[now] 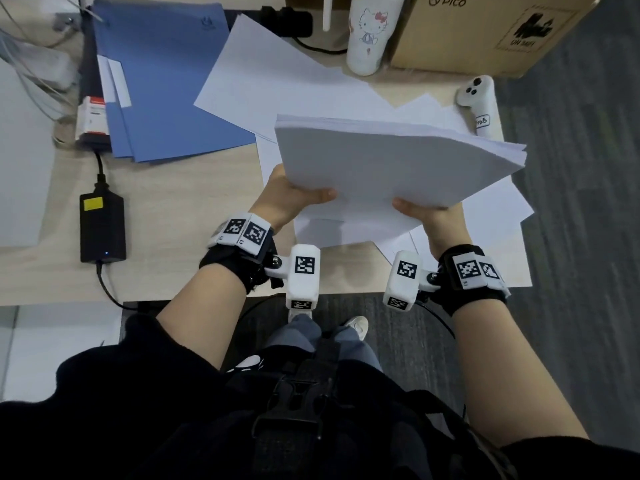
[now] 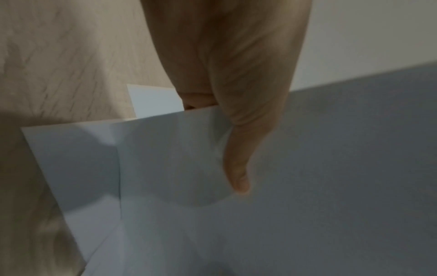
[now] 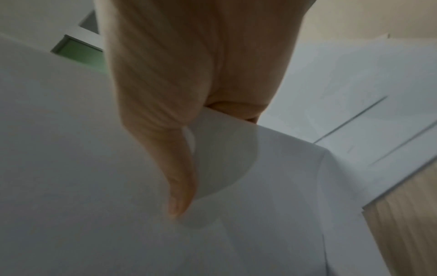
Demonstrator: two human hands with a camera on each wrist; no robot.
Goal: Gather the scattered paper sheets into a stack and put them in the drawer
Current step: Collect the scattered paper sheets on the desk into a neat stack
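- Desk (image 1: 194, 188) is crowded: blue folders (image 1: 162, 81) at the back left, a black adapter (image 1: 102, 230) with its cable near the front left edge, a white bottle (image 1: 369, 32) and a cardboard box (image 1: 485, 29) at the back right, a white controller (image 1: 476, 98) beside the box.
- Loose sheets (image 1: 277, 74) lie fanned on the desk under and behind the stack, some overlapping the folders' edge, some overhanging the desk's right side.
- Stack (image 1: 391, 164) is held above the desk and tilted, its far right edges splayed.
- Left hand (image 1: 287, 195) pinches the stack's near left corner, thumb (image 2: 236, 168) flat on top, other fingers hidden beneath the paper.
- Right hand (image 1: 433, 213) pinches the near right edge the same way, thumb (image 3: 182, 186) on top, fingers underneath out of sight.
- The stack hides much of the loose sheets below it; how many there are can't be told.
- Both wrist views are blurred; little beyond thumb, paper and wood grain is readable.
- No drawer can be made out in any view.
- Box is cut off by the top edge and its contents aren't visible.
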